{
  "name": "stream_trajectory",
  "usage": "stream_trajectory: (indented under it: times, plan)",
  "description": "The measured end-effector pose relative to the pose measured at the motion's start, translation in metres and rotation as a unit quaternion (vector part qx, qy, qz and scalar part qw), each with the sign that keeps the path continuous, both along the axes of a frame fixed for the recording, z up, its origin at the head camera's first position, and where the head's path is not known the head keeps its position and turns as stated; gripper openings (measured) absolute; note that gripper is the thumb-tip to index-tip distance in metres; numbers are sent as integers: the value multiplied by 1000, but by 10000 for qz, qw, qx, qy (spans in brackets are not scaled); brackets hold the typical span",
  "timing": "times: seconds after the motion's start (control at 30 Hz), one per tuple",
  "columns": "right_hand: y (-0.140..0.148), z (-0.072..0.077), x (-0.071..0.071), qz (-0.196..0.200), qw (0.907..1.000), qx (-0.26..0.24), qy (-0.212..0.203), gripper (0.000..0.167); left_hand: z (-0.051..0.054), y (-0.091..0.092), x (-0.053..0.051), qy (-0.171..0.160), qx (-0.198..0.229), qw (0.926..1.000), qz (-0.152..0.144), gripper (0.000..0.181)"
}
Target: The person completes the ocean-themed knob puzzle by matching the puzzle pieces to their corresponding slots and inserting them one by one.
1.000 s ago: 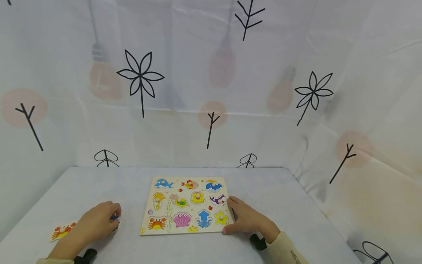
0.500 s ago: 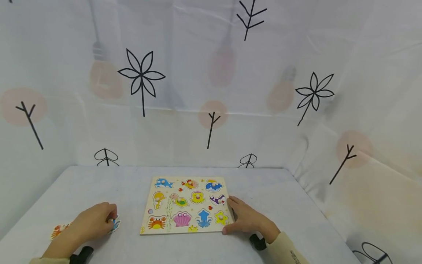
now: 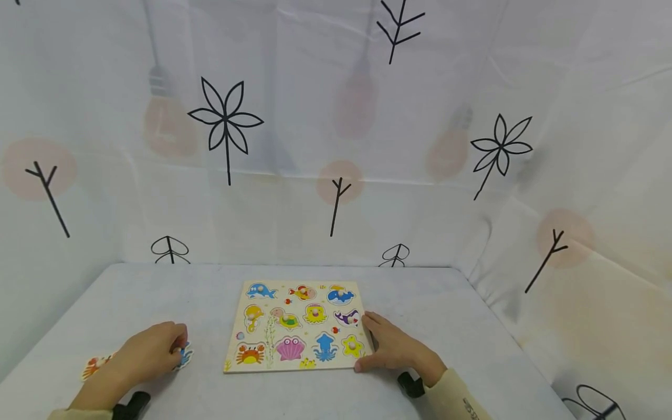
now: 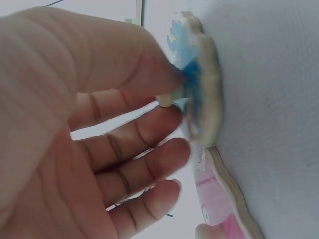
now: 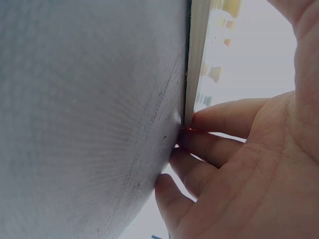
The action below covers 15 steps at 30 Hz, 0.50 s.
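Left grip [image 3: 140, 357]: pinching flat, knobbed blue wooden puzzle piece [image 4: 199, 79], holding it left of rectangular cream wooden puzzle board [image 3: 310, 331] | Right grip [image 3: 392, 348]: resting, fingers uncurled, against board's right edge | Board: lying on white cloth-covered worktop [image 3: 262, 399]

Closed in at the back and both sides by pale, wrinkly cloth walls [image 3: 294, 76] with pictures of black flowers [image 3: 225, 118], little twigs [image 3: 336, 204], pinkish light bulbs [image 3: 170, 125] and round pink spots [image 3: 16, 169], around a white table [image 3: 252, 399] in soft light.
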State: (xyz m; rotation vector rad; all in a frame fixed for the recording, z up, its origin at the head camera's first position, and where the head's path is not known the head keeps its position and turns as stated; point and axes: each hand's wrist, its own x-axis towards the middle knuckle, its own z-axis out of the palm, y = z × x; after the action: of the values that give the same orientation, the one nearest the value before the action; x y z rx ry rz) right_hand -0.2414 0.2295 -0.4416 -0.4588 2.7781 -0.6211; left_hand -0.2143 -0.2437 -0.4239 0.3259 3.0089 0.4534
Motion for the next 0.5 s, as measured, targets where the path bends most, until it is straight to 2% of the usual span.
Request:
stream_trajectory:
  times: [0.3,0.5]
  plan:
    - [0,-2,0,3,10000,23,42,113,3,3,0,37,11,10000,28,15]
    - [0,0,0,-15,10000,19,-18,113,5,13,0,148,16,9999,-41,15]
